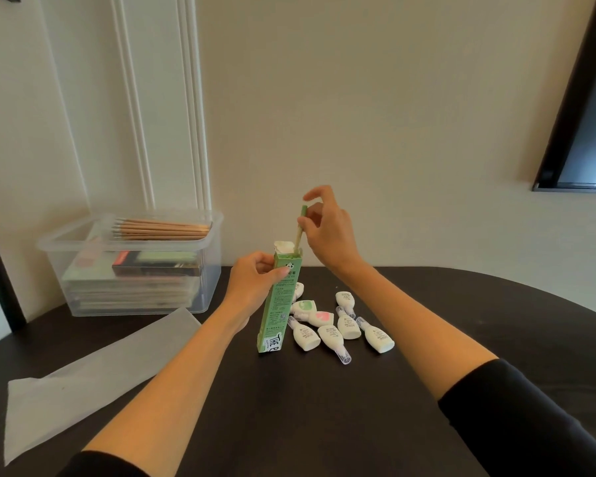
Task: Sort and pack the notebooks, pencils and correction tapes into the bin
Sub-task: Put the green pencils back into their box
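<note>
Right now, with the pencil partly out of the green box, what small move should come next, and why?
Probably lift the right hand straight up until the pencil clears the green box: its lower part sits inside, and the left hand holds the box nearly upright. Other pencils already lie across the bin.

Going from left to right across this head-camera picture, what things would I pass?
Clear plastic bin → tall green cardboard pencil box → cluster of small white correction tapes → black-framed dark panel on the wall.
</note>
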`<state>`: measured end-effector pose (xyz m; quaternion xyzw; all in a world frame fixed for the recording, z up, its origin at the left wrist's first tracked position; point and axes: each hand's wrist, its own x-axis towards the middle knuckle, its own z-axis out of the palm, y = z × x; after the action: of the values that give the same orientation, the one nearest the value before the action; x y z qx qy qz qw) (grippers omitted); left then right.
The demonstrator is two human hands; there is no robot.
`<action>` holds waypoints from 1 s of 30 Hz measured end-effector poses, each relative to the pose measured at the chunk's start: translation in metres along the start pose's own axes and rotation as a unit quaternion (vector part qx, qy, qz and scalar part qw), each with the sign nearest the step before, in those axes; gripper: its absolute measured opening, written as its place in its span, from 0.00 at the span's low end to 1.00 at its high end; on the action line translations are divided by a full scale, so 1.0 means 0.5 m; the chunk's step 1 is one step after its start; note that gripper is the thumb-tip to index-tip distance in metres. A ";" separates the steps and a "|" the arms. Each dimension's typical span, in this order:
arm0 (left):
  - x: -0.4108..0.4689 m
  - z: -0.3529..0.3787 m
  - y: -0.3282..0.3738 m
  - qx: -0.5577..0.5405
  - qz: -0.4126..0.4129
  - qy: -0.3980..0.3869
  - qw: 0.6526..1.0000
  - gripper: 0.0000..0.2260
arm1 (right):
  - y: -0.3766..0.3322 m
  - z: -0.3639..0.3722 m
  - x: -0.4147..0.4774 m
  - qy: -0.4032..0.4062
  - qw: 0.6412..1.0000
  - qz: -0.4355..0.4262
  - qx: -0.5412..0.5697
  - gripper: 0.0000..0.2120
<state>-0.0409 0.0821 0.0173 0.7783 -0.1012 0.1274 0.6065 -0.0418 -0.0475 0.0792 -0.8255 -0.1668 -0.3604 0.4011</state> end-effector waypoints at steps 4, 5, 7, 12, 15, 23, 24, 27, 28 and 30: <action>-0.001 -0.004 -0.004 -0.025 -0.007 0.011 1.000 0.04 | 0.014 0.017 -0.026 -0.070 0.997 0.033 -0.008 0.06; -0.001 -0.007 -0.006 -0.032 -0.008 0.009 0.999 0.05 | 0.019 0.019 -0.032 -0.080 0.996 0.037 -0.008 0.04; -0.002 -0.013 -0.009 -0.037 -0.008 0.010 0.999 0.05 | 0.027 0.022 -0.045 -0.109 0.993 0.042 0.002 0.06; -0.005 -0.022 -0.018 -0.070 -0.003 0.015 0.997 0.03 | 0.039 0.021 -0.064 -0.168 0.985 0.027 -0.013 0.13; -0.012 -0.016 -0.015 -0.098 0.005 0.003 0.995 0.08 | 0.031 0.025 -0.064 -0.182 0.983 0.024 -0.004 0.13; -0.011 -0.009 -0.002 -0.160 -0.077 -0.039 0.983 0.15 | 0.036 0.035 -0.068 -0.064 0.874 0.284 0.388 0.15; -0.012 -0.009 -0.004 -0.161 -0.079 -0.046 0.983 0.15 | 0.039 0.039 -0.067 -0.048 0.851 0.314 0.418 0.16; -0.013 -0.006 -0.011 -0.161 -0.077 -0.046 0.983 0.18 | 0.036 0.054 -0.070 -0.076 0.824 0.355 0.434 0.15; -0.011 -0.005 -0.015 -0.161 -0.077 -0.044 0.983 0.19 | 0.034 0.058 -0.072 -0.104 0.830 0.352 0.420 0.13; -0.007 -0.003 -0.018 -0.162 -0.080 -0.051 0.982 0.20 | 0.030 0.062 -0.078 -0.143 0.843 0.333 0.398 0.11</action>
<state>-0.0414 0.0858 0.0081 0.6811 -0.0887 0.0204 0.7265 -0.0455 -0.0320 0.0297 -0.6427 -0.0666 0.0142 0.7631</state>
